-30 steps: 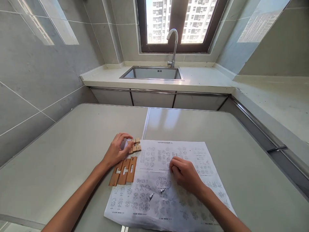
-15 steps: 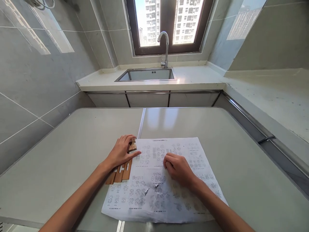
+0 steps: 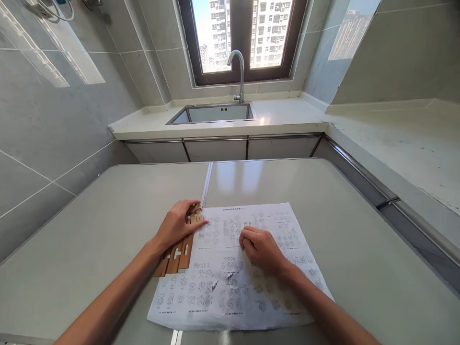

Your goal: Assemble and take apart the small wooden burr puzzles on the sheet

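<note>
On the table lies a printed instruction sheet [image 3: 223, 249], covered in rows of small line diagrams. My left hand [image 3: 178, 221] curls around the far ends of several notched wooden puzzle pieces [image 3: 175, 257] beside the sheet's left edge. Its thumb stretches across toward the paper, and the palm hides part of the wood. Slots and cut-outs show in the pieces' near ends. Over the right half of the sheet, my right hand [image 3: 261, 249] rests loosely closed, with nothing visible in its fingers.
The pale table [image 3: 287, 182] has a seam running through it. Beyond stands a white counter [image 3: 283, 109] with a sink [image 3: 215, 113] and a curved faucet [image 3: 241, 76] beneath a window. Another counter runs along the right, and a tiled wall [image 3: 72, 110] along the left.
The view has shifted and tilted slightly. Under my left hand the far ends of the wooden pieces look a little more spread. My right hand stays closed at the same place on the sheet.
</note>
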The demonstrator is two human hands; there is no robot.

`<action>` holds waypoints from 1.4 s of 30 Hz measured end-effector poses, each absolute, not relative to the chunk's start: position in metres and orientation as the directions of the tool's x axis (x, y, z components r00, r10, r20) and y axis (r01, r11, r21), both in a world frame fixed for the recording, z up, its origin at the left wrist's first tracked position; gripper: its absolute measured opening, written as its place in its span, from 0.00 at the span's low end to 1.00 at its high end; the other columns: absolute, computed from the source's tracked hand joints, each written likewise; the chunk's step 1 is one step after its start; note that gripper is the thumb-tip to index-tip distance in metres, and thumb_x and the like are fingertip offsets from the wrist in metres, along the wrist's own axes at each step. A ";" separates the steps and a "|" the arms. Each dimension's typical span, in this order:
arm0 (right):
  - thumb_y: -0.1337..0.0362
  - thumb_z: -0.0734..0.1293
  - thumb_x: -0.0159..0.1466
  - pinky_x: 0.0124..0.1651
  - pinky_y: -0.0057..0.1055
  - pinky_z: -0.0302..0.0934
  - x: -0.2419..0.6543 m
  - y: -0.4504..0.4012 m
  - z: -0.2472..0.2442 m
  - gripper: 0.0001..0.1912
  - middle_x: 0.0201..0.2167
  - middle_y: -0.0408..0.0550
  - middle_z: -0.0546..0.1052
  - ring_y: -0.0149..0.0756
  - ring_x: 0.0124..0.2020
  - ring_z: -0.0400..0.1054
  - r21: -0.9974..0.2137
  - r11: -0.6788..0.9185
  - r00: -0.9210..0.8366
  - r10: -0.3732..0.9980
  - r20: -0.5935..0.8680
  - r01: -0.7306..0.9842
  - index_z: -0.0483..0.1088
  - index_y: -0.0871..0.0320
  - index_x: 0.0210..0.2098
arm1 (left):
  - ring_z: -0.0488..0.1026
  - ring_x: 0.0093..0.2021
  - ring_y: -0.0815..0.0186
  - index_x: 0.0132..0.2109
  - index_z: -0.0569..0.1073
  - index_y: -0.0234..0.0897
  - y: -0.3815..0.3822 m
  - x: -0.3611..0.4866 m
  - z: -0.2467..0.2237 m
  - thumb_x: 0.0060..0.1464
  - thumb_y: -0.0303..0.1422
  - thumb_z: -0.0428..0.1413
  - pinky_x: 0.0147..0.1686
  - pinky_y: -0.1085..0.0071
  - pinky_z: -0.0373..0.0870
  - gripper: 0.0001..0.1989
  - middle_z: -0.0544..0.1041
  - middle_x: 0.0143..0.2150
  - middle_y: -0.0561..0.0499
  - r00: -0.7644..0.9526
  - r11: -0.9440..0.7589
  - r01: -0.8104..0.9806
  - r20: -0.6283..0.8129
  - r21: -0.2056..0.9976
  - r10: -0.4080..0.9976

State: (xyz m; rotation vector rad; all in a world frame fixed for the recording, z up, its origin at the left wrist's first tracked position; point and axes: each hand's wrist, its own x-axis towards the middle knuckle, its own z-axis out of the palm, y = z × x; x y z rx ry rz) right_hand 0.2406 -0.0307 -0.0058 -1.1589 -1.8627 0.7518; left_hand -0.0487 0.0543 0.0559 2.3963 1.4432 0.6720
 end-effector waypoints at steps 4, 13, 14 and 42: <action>0.76 0.57 0.62 0.32 0.29 0.55 0.243 -0.029 -0.003 0.15 0.24 0.41 0.71 0.32 0.26 0.62 -0.857 0.354 -0.181 0.934 0.307 0.374 0.66 0.55 0.24 | 0.78 0.53 0.51 0.59 0.72 0.43 0.028 -0.005 0.057 0.57 0.54 0.66 0.53 0.57 0.74 0.30 0.81 0.54 0.44 0.634 -0.667 0.604 0.245 0.437 0.734; 0.70 0.57 0.64 0.27 0.29 0.52 0.252 -0.025 -0.005 0.13 0.21 0.40 0.67 0.32 0.22 0.56 -0.931 0.219 0.022 0.972 0.236 0.293 0.67 0.55 0.25 | 0.78 0.50 0.50 0.62 0.68 0.43 -0.007 0.046 0.020 0.55 0.53 0.68 0.50 0.54 0.74 0.35 0.81 0.52 0.42 0.762 -0.807 0.440 0.311 0.395 0.568; 0.70 0.58 0.64 0.27 0.30 0.52 0.253 -0.025 -0.005 0.13 0.21 0.40 0.67 0.32 0.22 0.56 -0.935 0.210 0.029 0.973 0.228 0.286 0.67 0.55 0.25 | 0.78 0.50 0.50 0.62 0.68 0.43 -0.007 0.046 0.018 0.55 0.52 0.68 0.49 0.54 0.74 0.35 0.81 0.52 0.42 0.759 -0.806 0.441 0.317 0.394 0.569; 0.56 0.74 0.66 0.30 0.30 0.50 0.269 -0.045 -0.001 0.11 0.24 0.38 0.73 0.30 0.22 0.64 -0.497 0.607 -0.529 0.792 0.306 0.621 0.70 0.54 0.39 | 0.67 0.32 0.68 0.65 0.66 0.44 -0.011 0.005 0.036 0.55 0.42 0.71 0.34 0.73 0.66 0.35 0.71 0.36 0.56 0.578 -0.321 0.353 0.065 0.879 0.814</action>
